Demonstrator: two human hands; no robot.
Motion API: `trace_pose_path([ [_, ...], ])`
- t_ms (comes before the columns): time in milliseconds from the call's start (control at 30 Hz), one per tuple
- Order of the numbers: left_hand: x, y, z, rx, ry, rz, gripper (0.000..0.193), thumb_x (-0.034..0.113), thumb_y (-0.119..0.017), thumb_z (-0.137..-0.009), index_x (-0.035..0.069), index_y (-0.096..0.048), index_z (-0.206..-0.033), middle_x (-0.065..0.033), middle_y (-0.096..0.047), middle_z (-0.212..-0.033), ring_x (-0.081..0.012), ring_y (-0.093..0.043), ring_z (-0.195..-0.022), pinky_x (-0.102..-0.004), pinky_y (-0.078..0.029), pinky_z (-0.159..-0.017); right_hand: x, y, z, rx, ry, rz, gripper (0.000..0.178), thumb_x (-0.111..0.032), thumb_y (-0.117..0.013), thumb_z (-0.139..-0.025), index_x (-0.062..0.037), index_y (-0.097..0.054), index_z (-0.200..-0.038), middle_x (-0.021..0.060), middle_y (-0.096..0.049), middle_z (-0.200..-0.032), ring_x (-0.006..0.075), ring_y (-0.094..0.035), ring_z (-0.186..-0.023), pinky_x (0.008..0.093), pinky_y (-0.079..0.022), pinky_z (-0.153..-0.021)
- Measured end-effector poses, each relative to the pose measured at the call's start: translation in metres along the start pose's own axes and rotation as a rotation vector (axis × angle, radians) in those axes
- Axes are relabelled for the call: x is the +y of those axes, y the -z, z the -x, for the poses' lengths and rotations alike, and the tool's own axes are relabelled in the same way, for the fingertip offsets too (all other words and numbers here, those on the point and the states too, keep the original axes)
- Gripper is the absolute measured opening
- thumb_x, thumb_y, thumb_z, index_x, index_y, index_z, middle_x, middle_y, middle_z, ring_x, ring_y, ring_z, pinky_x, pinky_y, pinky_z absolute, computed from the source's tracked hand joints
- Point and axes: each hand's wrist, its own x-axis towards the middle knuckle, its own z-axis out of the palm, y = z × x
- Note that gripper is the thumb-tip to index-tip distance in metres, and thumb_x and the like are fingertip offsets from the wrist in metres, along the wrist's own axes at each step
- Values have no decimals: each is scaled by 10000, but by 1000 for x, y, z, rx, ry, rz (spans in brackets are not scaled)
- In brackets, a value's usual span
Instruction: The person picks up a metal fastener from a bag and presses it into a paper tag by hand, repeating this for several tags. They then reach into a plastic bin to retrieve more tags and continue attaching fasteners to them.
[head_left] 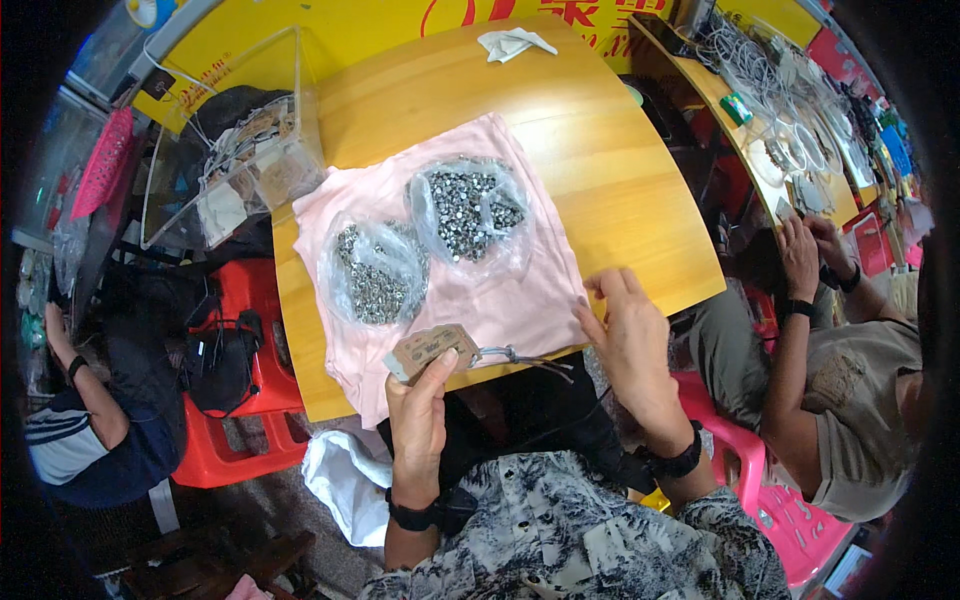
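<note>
Our left hand [419, 415] pinches 1 brown card [432, 346]; our right hand [634, 343], half open and empty, is at the pink cloth's [492, 295] right edge.

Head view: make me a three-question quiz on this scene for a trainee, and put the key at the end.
1. Multiple choice. What does the left hand hold?
A: a pair of scissors
B: a brown card
C: a white cup

2. True or false: the nearer clear bag and the farther clear bag both lie on the pink cloth.

3. Fill in the blank: seen by the person, the farther clear bag lies to the ____ of the nearer one.

Key: 1 B; 2 true; 3 right.
</note>
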Motion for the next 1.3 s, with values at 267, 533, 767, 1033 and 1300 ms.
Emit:
trace_pose_path([
  [267,-12,10,-8,-47,65,53,328,-20,-668,-843,-36,-579,-1158,-104,-648,-1094,-172,-633,-1004,-306,-501,-907,-75,79,-15,-338,638,-1331,213,-198,-663,-876,4,-633,-940,135,-594,-885,233,-588,-750,306,-457,-626],
  [533,-4,7,1,3,2,52,367,-42,-661,-835,-38,-553,-1186,-113,-641,-1094,-186,-631,-1005,-316,-515,-891,-95,95,-20,-364,573,-1354,222,-196,-610,-895,13,-628,-967,148,-598,-935,229,-593,-781,301,-457,-668],
  [767,-7,9,-3,-42,17,67,366,-32,-666,-841,-41,-548,-1188,-120,-644,-1089,-185,-640,-981,-318,-529,-864,-114,92,-22,-472,484,-1421,237,-194,-563,-911,20,-623,-992,160,-601,-979,226,-597,-807,297,-458,-705],
  [1033,-5,9,-3,-46,23,97,365,-33,-667,-841,-36,-537,-1182,-117,-646,-1079,-183,-643,-971,-314,-533,-849,-131,92,-24,-609,387,-1487,262,-192,-510,-929,29,-617,-1019,173,-604,-1029,223,-601,-838,292,-459,-747],
  [1300,-4,24,0,-61,64,245,334,-2,-658,-845,8,-564,-1165,-89,-654,-1065,-187,-645,-961,-346,-516,-884,-158,84,-37,-832,310,-1531,293,-190,-457,-948,38,-611,-1047,185,-608,-1079,220,-606,-868,287,-460,-789],
])
